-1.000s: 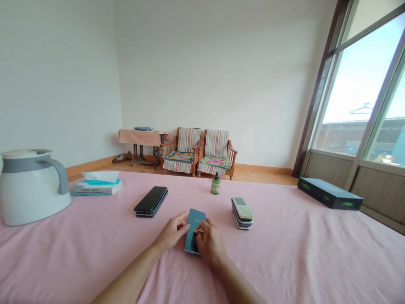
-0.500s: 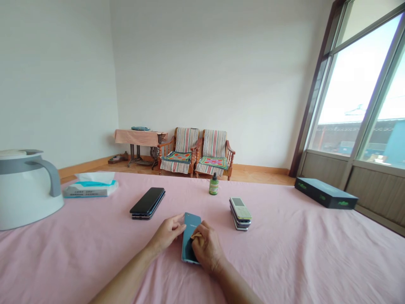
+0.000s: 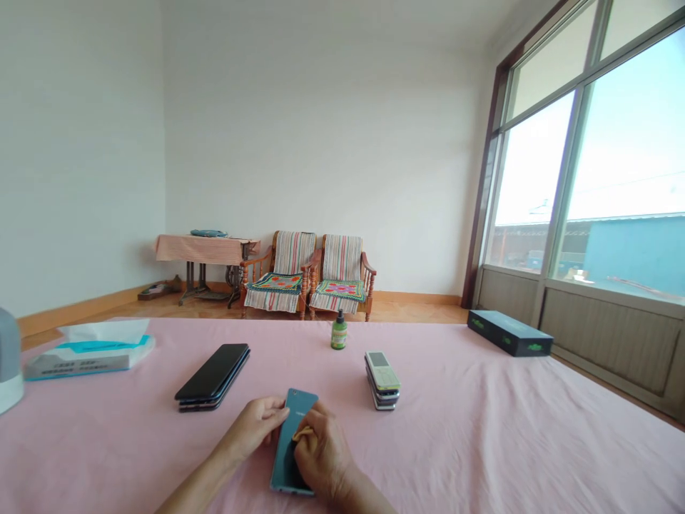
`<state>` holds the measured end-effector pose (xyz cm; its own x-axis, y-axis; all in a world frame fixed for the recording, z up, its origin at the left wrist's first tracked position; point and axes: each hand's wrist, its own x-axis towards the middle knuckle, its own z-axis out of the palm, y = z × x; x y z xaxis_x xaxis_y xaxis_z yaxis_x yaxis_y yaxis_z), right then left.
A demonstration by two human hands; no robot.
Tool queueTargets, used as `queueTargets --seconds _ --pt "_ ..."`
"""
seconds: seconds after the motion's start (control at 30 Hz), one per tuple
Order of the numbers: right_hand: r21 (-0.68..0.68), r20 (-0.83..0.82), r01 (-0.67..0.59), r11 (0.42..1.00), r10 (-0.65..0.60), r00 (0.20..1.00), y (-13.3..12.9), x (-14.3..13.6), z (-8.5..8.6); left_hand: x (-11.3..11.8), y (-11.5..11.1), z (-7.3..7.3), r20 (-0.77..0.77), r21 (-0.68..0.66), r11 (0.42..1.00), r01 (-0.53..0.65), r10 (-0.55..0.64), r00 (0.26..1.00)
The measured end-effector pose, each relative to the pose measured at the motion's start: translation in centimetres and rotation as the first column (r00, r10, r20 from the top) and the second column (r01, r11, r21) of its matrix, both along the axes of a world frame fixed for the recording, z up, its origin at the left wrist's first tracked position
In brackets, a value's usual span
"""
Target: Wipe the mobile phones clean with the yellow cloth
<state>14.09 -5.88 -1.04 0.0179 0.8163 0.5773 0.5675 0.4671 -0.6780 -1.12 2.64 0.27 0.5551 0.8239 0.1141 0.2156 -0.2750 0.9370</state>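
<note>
A blue-green smartphone (image 3: 285, 457) lies back side up on the pink cloth in front of me. My left hand (image 3: 262, 420) grips its left edge, thumb on top near the upper part. Bunched in my right hand (image 3: 324, 453) is a small yellowish cloth (image 3: 305, 432), pressed against the middle of the phone's back. The fingers of that hand are closed round the cloth and hide part of the phone. To the left is a stack of dark smartphones (image 3: 212, 375); to the right stands a stack of keypad phones (image 3: 382, 378) with a pale one on top.
A green pump bottle (image 3: 339, 333) stands toward the far edge of the pink tablecloth (image 3: 454, 442). At left are a tissue pack (image 3: 90, 360) and part of a white-grey jug (image 3: 8, 364). A black box (image 3: 508, 333) lies at the far right. Two armchairs (image 3: 289, 275) stand beyond.
My view has turned right and tilted up, so everything sits farther left and lower, and the jug is mostly out of frame. Both hands stay on the phone, the cloth still against its back.
</note>
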Motion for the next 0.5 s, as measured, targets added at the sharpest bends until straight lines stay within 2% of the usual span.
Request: queueTargets --seconds 0.17,0.3,0.5 --pt "-0.001 0.022 0.068 0.998 -0.067 0.997 0.42 -0.23 -0.47 0.91 0.65 -0.1 -0.027 -0.023 0.999 -0.042 0.041 0.999" --pt "0.004 0.037 0.116 0.993 -0.116 0.993 0.83 -0.48 -0.78 1.08 0.29 -0.02 0.004 -0.005 0.999 -0.04 0.04 0.999" --pt "-0.019 0.146 0.13 0.991 -0.125 0.981 -0.09 -0.36 -0.58 0.76 -0.23 -0.14 0.014 0.034 0.997 -0.063 0.063 0.998"
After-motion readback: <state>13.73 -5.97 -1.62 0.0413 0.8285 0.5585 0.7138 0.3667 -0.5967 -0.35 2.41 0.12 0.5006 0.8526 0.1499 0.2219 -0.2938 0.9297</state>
